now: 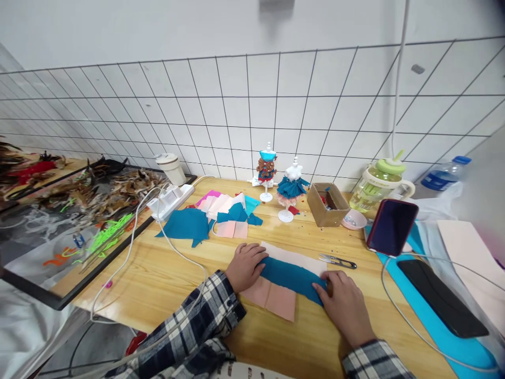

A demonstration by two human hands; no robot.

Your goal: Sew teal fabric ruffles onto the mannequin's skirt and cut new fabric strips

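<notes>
Head view: two bare hands rest over overlapping cloth pieces at the near side of a wooden table [311, 342].
Teal strip: the teal strip [294, 275] lies between the hands, over a pale pink strip [292, 252] on its far side and a peach piece [280, 304] on its near side.
Left grip: the left hand [246, 266] lies with loosely curled fingers over the strip's left end; whether it pinches or only presses, I cannot tell.
Right grip: the right hand [345, 302] has thumb and forefinger close together at the right end; cloth caught between them cannot be confirmed.
Handling: the teal cloth looks light, soft and limp, likely to wrinkle or slide if pulled from one side.
Hold: both ends seem the best places, lightly pinched and kept level.
Hidden: the strip's end edges under the fingers, and the layers' overlap beneath the teal.
Unclear: the line across the peach piece, fold or seam.
Cut off: a pale, marked item [252, 371] at the bottom edge.
</notes>
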